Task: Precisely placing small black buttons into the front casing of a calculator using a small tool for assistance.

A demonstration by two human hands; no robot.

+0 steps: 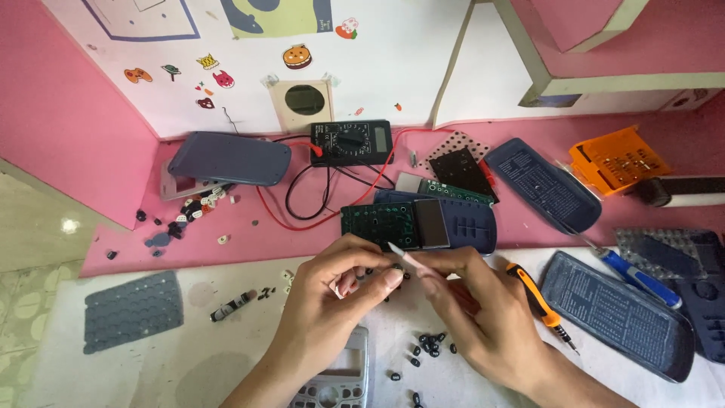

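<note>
- The left hand (343, 283) is curled, with thumb and forefinger pinched on a tiny dark key cap (397, 267) that is largely hidden by the fingertips.
- The right hand (472, 302) is closed around a slim pale tweezer-like tool (408, 257), whose tip points left and up and meets the left fingertips.
- The two hands are together over the near middle of the white work sheet (226, 355).
- Loose small black key caps (428, 344) lie scattered on the sheet just near of the hands.
- A light grey calculator front shell with an empty display window (340, 378) lies under the left wrist at the near edge.
- Just far of the hands sits a green circuit board with a grey display panel (393, 224), resting on a dark blue calculator body (472, 223).
- An orange-and-black screwdriver (538, 302) lies right beside the right hand.
- A dark blue calculator back cover (615, 313) lies at the near right.
- A grey rubber keypad mat (132, 310) lies at the near left.
- A black digital multimeter with red and black leads (351, 142) stands at the far centre on the pink surface.
</note>
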